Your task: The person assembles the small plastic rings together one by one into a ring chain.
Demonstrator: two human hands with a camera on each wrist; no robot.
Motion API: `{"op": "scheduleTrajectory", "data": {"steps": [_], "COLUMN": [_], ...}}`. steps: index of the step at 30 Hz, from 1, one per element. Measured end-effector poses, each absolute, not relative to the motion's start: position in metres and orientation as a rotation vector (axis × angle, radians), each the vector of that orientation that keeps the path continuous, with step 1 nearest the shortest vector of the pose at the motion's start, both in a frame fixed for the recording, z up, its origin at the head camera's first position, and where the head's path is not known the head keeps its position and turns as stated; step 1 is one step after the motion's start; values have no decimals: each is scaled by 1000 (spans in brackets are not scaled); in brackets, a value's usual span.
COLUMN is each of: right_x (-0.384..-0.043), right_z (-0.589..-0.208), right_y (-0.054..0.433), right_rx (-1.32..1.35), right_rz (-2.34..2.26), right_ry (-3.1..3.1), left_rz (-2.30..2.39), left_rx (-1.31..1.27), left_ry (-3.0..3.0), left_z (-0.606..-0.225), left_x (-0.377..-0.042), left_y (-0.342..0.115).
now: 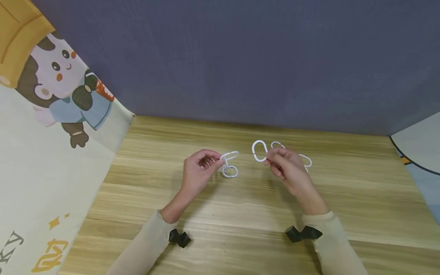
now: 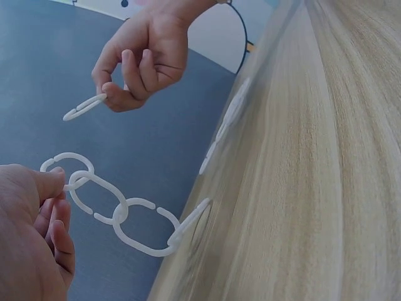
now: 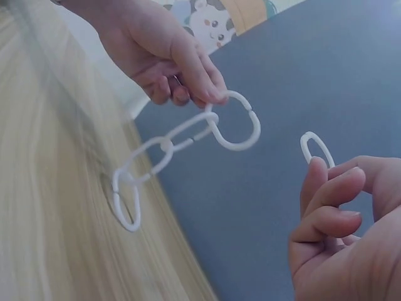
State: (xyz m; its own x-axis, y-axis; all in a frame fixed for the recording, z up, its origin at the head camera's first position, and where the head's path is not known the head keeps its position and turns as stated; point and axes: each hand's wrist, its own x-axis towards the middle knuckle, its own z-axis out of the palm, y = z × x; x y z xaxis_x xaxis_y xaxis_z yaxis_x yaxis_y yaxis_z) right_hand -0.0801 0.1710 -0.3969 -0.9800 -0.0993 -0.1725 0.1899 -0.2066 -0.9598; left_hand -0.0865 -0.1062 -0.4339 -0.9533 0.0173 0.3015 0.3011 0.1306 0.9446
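Note:
My left hand [image 1: 198, 172] pinches the end link of a short chain of white plastic oval links [image 3: 237, 148] between thumb and forefinger. Several links hang joined below it, and the lowest touches the tabletop in the left wrist view. Off to the right, my right hand [image 1: 291, 170] holds one separate white link [image 2: 85, 108] by its edge, with thumb and forefinger. That link stands apart from the chain, raised above the table. Narrow splits show in the sides of some chain links [image 2: 135, 246].
More white links [image 1: 311, 162] lie on the wooden table [image 1: 223, 236] behind and beside the right hand, partly hidden by it. A dark blue-grey wall [image 1: 240, 57] rises at the table's far edge. A printed cartoon panel [image 1: 27, 152] borders the left side.

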Motion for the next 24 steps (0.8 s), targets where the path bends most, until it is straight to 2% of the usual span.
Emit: {"op": "scheduleTrajectory", "data": {"steps": [24], "right_x": [-91], "right_z": [-405], "right_y": [152], "right_rx": [53], "right_rz": [-2182], "right_ry": [1994], "left_rz": [-1890], "left_rx": [-354], "left_ry": [-2259], "left_z": [-437], "left_x": [-89], "left_y": [-84]}}
